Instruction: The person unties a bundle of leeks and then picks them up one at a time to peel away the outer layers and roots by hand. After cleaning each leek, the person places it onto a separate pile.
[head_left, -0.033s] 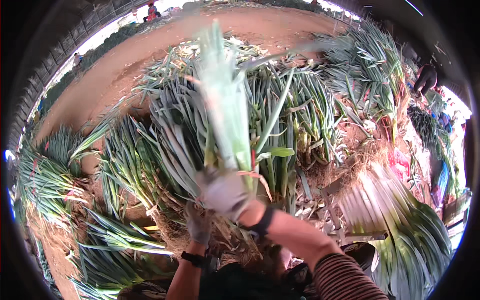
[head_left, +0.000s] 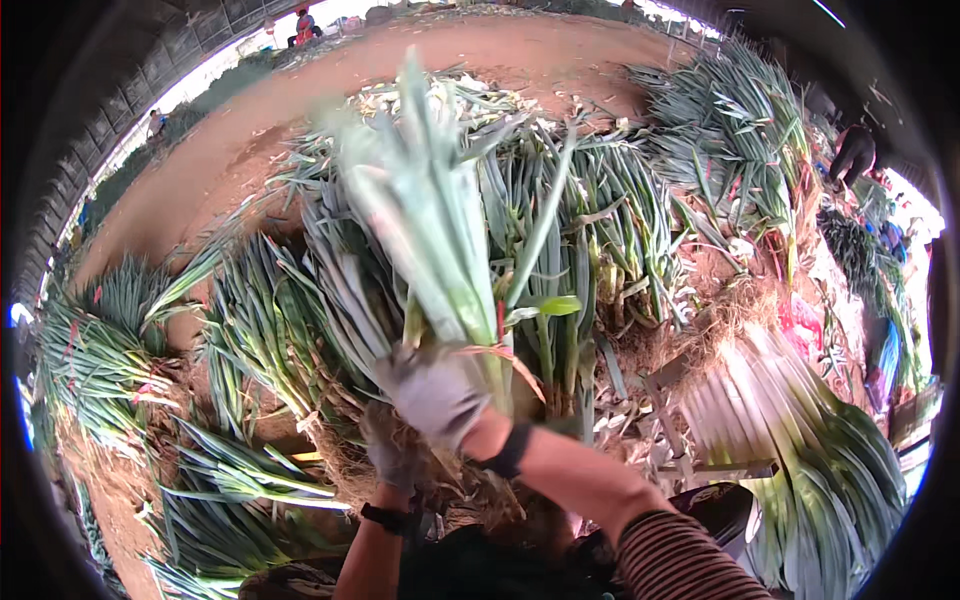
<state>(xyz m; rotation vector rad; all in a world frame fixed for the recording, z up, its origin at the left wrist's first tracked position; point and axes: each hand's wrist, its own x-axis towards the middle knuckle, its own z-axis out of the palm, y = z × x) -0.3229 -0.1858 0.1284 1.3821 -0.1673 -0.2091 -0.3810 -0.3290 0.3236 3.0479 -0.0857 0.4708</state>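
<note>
My right hand (head_left: 440, 398), in a pale work glove, is closed round the lower stalks of a bunch of leeks (head_left: 425, 230). The leaves point up and away from me and are smeared by motion. A reddish tie (head_left: 500, 352) shows beside the bunch, just above that hand. My left hand (head_left: 392, 448), in a greyish glove, is just below and left of my right hand, near the root end. Its fingers are blurred and partly hidden, so I cannot tell what they hold.
Standing leeks (head_left: 620, 220) are packed behind my hands, with further bunches (head_left: 260, 330) at left. A fanned row of leeks (head_left: 790, 450) lies at right, white ends away from me. Another stack (head_left: 735, 140) stands far right. Beyond is reddish dirt ground (head_left: 500, 45); a person (head_left: 303, 27) sits far off.
The leaf tops of the bunch have swung left and fanned out. My right hand has shifted slightly left and down; my left hand has moved a little left.
</note>
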